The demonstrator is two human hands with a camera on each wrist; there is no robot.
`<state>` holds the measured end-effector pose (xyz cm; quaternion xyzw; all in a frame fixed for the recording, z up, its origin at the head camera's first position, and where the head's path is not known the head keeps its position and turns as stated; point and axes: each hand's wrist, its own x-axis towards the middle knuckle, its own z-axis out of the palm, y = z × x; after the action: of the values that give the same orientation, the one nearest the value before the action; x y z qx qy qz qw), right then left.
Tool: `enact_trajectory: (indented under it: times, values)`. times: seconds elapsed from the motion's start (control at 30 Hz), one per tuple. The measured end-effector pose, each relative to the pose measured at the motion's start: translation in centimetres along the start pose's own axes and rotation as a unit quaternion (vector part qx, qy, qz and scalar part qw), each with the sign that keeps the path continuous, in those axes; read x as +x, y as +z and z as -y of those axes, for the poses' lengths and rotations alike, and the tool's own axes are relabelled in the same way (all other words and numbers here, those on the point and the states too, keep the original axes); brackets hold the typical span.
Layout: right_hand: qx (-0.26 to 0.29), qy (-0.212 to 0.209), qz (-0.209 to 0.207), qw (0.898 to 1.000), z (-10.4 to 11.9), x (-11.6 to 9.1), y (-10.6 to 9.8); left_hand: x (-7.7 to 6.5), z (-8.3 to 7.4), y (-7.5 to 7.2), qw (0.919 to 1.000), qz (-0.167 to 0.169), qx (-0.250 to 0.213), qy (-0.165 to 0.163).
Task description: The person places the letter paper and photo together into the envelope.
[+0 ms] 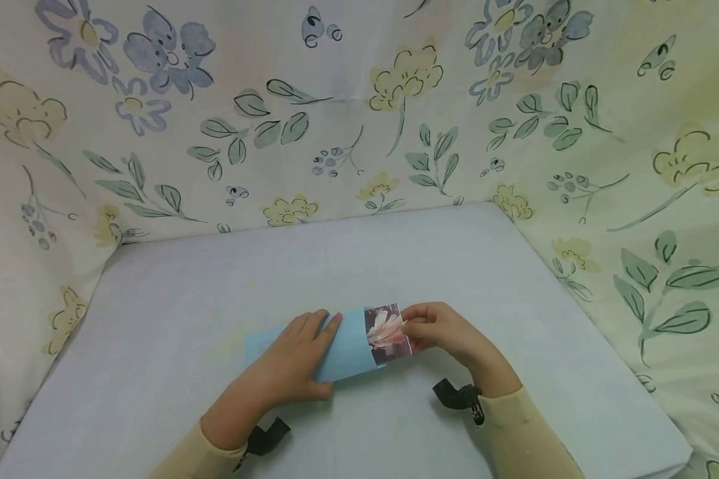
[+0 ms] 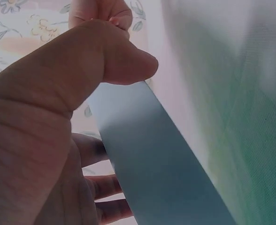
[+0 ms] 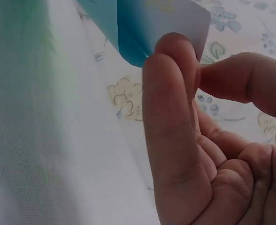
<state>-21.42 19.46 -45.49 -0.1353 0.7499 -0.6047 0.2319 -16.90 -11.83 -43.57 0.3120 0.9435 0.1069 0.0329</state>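
A long light blue paper sleeve lies slantwise above the near middle of the table. My left hand holds it, the fingers laid across its top and the thumb by its near edge. In the left wrist view the thumb overlaps the blue sleeve and several fingertips show along its other edge. A card with a pink flower picture sticks out of the sleeve's right end; its other part is hidden inside. My right hand pinches the card's outer edge between thumb and fingers. The card's pale back shows in the right wrist view.
The white-covered table reaches back to a floral cloth, which hangs behind and along both sides. Black wrist mounts sit on both forearms by the cream sleeve cuffs.
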Motion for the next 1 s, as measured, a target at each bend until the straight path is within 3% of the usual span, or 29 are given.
enact_trajectory:
  times: [1.0]
  values:
    - [-0.016,-0.018,0.010,1.000,0.07,-0.08,-0.05,0.08,-0.06,0.03,1.0000,0.005,-0.001,-0.003]
